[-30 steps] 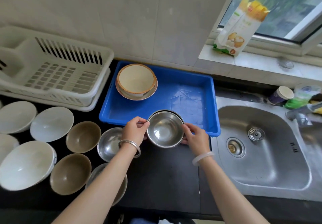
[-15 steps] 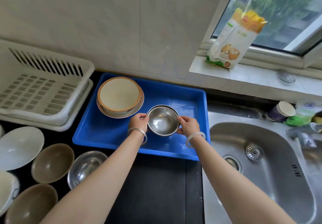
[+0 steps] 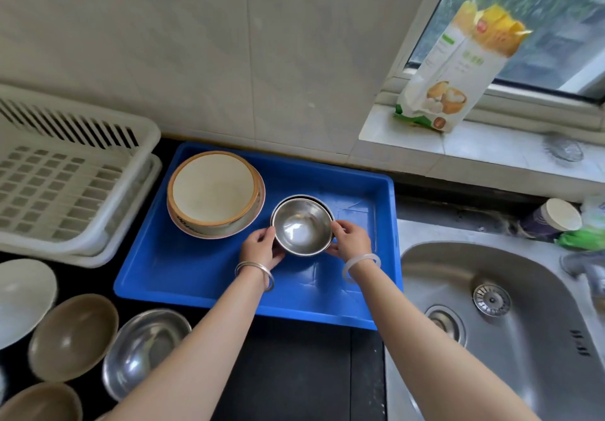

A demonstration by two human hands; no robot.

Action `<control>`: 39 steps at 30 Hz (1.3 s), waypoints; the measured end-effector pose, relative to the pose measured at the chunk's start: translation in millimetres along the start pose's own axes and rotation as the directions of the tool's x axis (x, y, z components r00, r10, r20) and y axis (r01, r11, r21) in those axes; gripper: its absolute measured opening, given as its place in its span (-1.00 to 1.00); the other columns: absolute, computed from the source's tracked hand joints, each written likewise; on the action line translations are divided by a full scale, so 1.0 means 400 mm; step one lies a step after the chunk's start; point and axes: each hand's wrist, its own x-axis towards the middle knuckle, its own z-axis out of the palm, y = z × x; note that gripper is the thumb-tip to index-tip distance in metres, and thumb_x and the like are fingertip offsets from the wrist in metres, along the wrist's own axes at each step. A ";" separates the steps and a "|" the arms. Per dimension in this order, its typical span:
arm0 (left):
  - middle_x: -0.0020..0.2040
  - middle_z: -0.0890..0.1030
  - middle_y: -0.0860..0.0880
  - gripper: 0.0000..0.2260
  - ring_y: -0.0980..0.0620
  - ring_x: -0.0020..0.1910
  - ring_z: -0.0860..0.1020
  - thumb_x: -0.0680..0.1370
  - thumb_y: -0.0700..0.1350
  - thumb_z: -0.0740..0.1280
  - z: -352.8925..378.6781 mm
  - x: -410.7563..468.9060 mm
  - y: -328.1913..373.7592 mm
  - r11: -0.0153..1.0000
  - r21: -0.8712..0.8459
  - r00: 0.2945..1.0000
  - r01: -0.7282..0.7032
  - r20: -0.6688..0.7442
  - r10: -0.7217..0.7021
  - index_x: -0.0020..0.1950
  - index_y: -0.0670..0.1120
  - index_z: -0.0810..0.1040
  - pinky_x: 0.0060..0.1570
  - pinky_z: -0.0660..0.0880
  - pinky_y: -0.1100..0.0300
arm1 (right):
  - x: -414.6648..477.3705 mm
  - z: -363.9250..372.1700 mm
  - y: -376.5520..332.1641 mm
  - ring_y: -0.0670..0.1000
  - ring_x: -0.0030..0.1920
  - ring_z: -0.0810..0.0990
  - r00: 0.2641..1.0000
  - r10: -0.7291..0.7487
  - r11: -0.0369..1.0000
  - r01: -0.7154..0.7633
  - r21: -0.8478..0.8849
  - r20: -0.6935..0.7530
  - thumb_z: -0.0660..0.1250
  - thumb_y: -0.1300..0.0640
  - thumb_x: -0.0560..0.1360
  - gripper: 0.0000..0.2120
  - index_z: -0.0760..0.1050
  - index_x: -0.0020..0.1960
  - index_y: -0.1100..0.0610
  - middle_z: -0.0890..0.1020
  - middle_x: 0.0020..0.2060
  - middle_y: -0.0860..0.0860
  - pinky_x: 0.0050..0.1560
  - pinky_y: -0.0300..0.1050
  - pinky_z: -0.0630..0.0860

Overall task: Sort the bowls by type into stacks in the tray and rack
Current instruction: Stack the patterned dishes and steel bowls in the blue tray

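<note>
Bench: steel bowl [image 3: 302, 231] has moved from bench edge into blue tray [image 3: 203, 276] (beside ceramic stack [image 3: 212, 191]); both hands' fingers [image 3: 266, 235] hold it, release pending

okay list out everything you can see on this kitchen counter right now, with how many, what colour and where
Rectangular plastic tray: one, blue, counter centre.
Orange-rimmed ceramic bowls: a stack, cream, back left of tray; count unclear.
Small steel bowl: one, silver, held over the tray.
Slatted plastic dish rack: one, white, left of tray.
Loose steel bowl: one, silver, counter in front of tray.
Brown bowls: two, front left.
White bowl: one, far left.
Steel sink: one, right.
Food carton: one, white and yellow, windowsill.
Paper cup: one, purple, behind the sink.
Left hand, right hand: each gripping the small steel bowl's rim.
</note>
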 end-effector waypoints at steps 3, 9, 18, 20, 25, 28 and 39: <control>0.04 0.56 -0.20 -0.77 -0.11 0.06 0.54 0.57 -0.19 0.25 0.012 -0.002 -0.001 0.994 -0.109 1.000 0.008 -0.013 -0.009 0.17 -0.29 0.49 -0.01 0.52 0.09 | 0.017 0.014 -0.011 0.16 -0.21 0.65 1.000 0.003 1.000 -0.003 0.020 -0.001 0.23 0.13 0.56 -0.75 0.52 0.18 0.19 0.59 0.00 0.14 -0.04 0.03 0.63; -0.11 0.58 -0.12 -0.81 -0.05 -0.02 0.53 0.57 -0.19 0.23 0.045 0.015 0.014 0.979 -0.203 0.998 -0.033 -0.062 0.020 0.08 -0.28 0.53 0.08 0.48 0.14 | 0.059 0.043 -0.038 0.19 -0.17 0.65 1.000 0.017 0.997 -0.018 0.076 0.012 0.24 0.13 0.56 -0.74 0.52 0.19 0.21 0.61 -0.02 0.17 -0.02 0.04 0.62; 0.06 0.53 -0.16 -0.84 -0.06 0.06 0.51 0.58 -0.15 0.23 0.076 0.037 0.035 0.942 -0.334 0.999 0.011 -0.041 -0.026 0.07 -0.21 0.49 0.07 0.46 0.18 | 0.100 0.074 -0.061 0.20 -0.06 0.66 1.000 0.019 0.992 -0.017 0.124 -0.016 0.25 0.11 0.56 -0.77 0.54 0.14 0.19 0.62 -0.05 0.14 0.02 0.02 0.61; 0.07 0.53 -0.15 -0.85 -0.05 0.06 0.51 0.58 -0.16 0.23 0.081 0.040 0.037 0.938 -0.345 0.999 0.012 -0.042 -0.029 0.07 -0.20 0.50 0.07 0.45 0.20 | 0.104 0.079 -0.059 0.15 -0.10 0.66 1.000 0.010 0.991 -0.006 0.133 -0.028 0.25 0.11 0.56 -0.75 0.54 0.17 0.19 0.63 -0.05 0.13 0.06 0.01 0.60; 0.06 0.52 -0.15 -0.75 -0.05 0.05 0.49 0.58 -0.20 0.22 0.091 0.045 0.038 0.930 -0.367 0.998 -0.002 -0.065 -0.023 0.20 -0.28 0.49 0.08 0.45 0.19 | 0.093 0.078 -0.051 0.04 -0.17 0.63 1.000 -0.015 0.988 0.018 0.153 -0.021 0.23 0.09 0.56 -0.74 0.55 0.16 0.19 0.62 0.01 0.13 0.10 -0.02 0.58; 0.07 0.52 -0.16 -0.76 -0.08 0.08 0.50 0.58 -0.20 0.21 0.089 0.041 0.040 0.927 -0.375 0.998 -0.002 -0.053 -0.019 0.20 -0.27 0.49 0.10 0.45 0.18 | 0.079 0.071 -0.054 0.09 -0.05 0.62 1.000 -0.017 0.987 0.015 0.160 0.011 0.19 0.08 0.57 -0.77 0.53 0.12 0.15 0.60 0.02 0.11 0.10 -0.01 0.57; 0.18 0.56 -0.19 -0.72 -0.04 0.05 0.54 0.57 -0.18 0.23 -0.046 -0.118 0.013 0.961 0.176 0.977 -0.211 0.008 0.213 0.26 -0.23 0.48 0.15 0.49 0.10 | -0.111 0.014 -0.054 0.05 -0.06 0.59 0.984 -0.178 0.982 0.179 -0.052 0.029 0.11 0.08 0.60 -0.78 0.46 0.16 0.10 0.58 0.08 0.07 -0.01 -0.04 0.53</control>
